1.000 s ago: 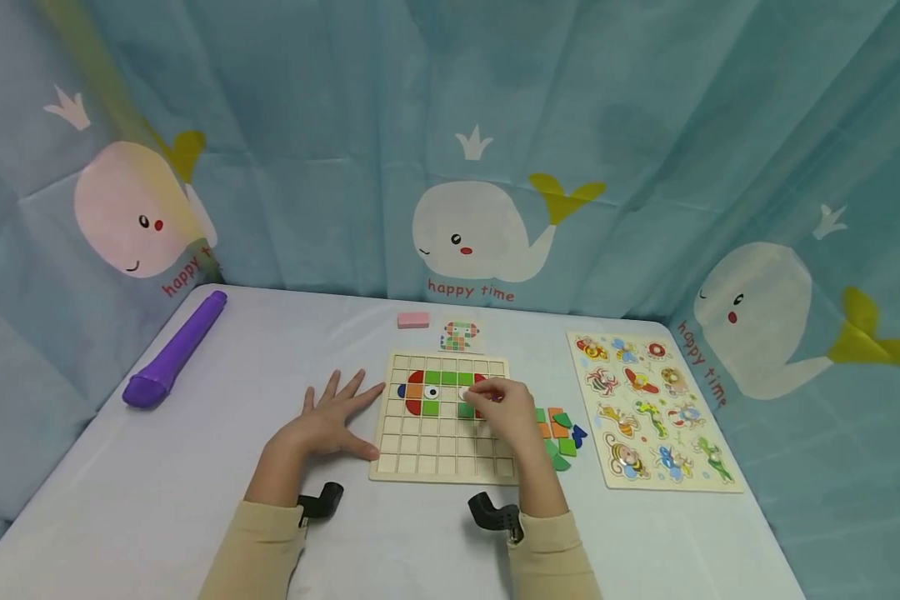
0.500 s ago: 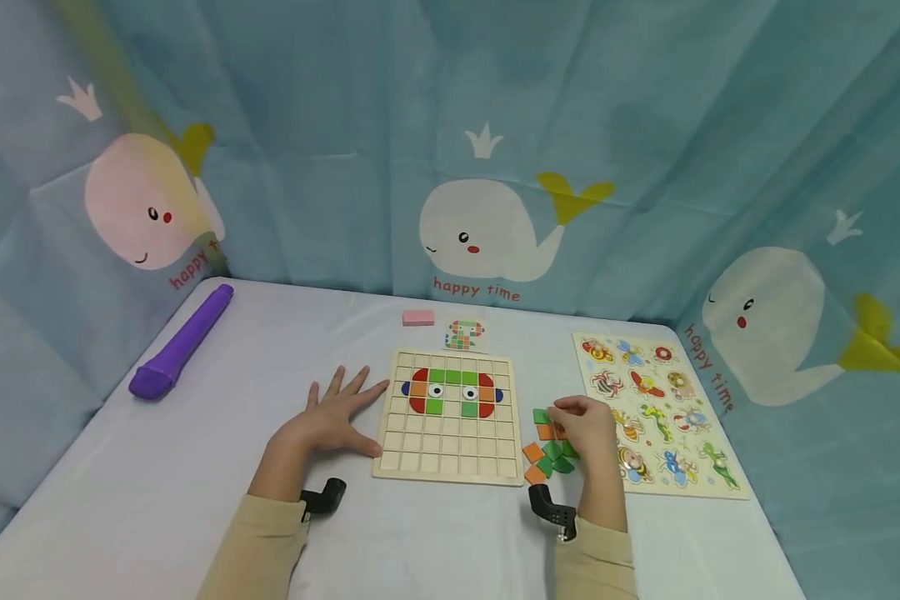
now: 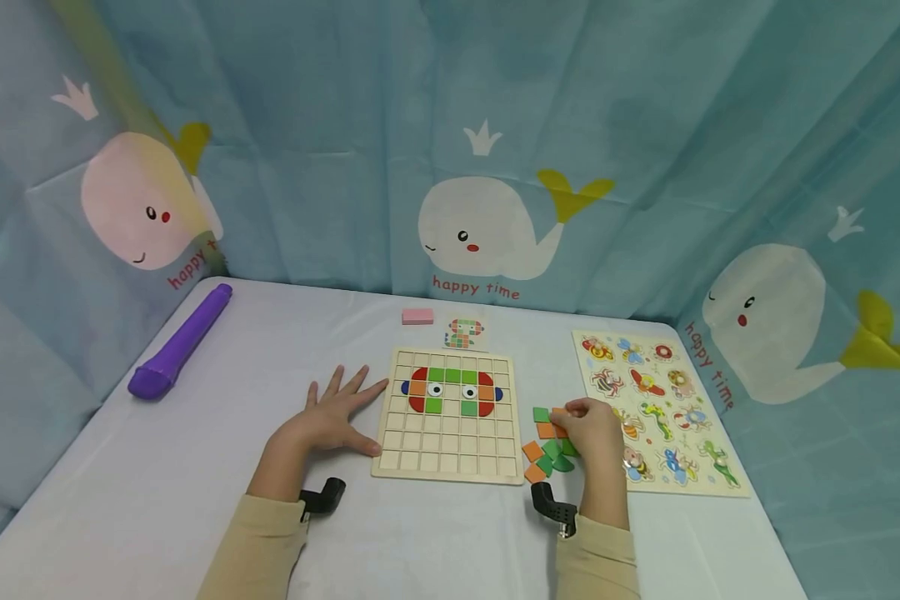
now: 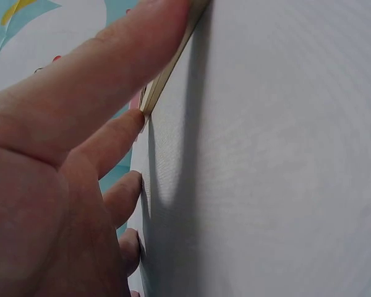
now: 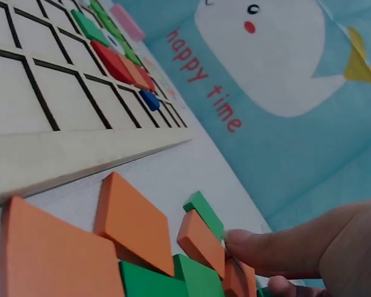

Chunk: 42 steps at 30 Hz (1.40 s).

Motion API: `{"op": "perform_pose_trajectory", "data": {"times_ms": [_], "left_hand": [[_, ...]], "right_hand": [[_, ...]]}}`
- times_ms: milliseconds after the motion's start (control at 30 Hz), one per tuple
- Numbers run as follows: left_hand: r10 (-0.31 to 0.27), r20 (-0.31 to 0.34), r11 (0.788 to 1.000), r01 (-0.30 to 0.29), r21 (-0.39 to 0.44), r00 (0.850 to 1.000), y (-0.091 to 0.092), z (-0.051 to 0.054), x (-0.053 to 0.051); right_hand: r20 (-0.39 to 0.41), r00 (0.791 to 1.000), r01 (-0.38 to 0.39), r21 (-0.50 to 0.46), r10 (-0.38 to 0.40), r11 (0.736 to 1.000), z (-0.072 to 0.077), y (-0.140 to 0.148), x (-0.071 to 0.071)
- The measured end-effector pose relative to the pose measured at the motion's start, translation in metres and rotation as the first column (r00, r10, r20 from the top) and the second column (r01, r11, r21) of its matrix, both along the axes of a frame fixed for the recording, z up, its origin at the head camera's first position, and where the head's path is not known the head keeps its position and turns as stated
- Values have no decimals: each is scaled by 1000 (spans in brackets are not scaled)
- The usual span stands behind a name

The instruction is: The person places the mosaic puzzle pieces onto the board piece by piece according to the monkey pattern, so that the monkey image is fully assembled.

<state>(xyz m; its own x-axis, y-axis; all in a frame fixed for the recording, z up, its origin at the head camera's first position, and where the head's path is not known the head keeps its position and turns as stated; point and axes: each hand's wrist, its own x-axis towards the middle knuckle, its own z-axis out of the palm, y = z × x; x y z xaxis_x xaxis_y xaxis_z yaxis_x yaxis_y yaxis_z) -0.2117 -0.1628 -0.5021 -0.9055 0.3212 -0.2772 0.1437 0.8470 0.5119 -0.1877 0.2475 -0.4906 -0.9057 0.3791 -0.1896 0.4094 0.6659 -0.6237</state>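
A wooden grid board [image 3: 440,446] lies at the middle of the table, with red, green, orange, blue and eye tiles forming a face in its upper rows. The left hand [image 3: 326,423] is spread flat at its left side; in the left wrist view the thumb and a finger of that hand [image 4: 55,130] touch the board's edge [image 4: 162,83]. To the right of the board, the right hand [image 3: 596,432] bends over a pile of green and orange tiles [image 3: 545,431]. Its thumb and fingers pinch an orange tile [image 5: 237,279] in the right wrist view, partly hidden by them.
A picture card [image 3: 464,333] and a pink block [image 3: 417,317] lie behind the board. A purple microphone-shaped object [image 3: 182,342] is at the far left. A puzzle board with insect pictures [image 3: 663,400] lies on the right, its left edge beside the right hand.
The right hand has left the board's face and moved right to the loose tiles, where it has shifted slightly since. Another eye is uncovered on the board. The left hand has stayed in place.
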Motion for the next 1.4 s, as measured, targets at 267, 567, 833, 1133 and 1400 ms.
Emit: {"op": "perform_pose_trajectory", "data": {"times_ms": [267,567,833,1133,1400], "left_hand": [[2,-2,1000,-2,-7,1000,1,2,0],[3,2,1000,-3,-2,1000,2,2,0],[10,4,1000,-10,3,1000,2,2,1],[15,-5,1000,-15,-2,1000,2,2,2],[16,-11,1000,-16,2,1000,1,4,3]], "right_hand": [[12,998,64,23,-64,998,0,-7,0],[-32,998,48,-12,-48,999,3,-13,-1],[-97,994,-41,-6,40,999,10,-37,-4],[-144,983,-125,-62,115,990,10,-80,-8],[-153,971,-201,-128,181,971,6,-102,-8]]}}
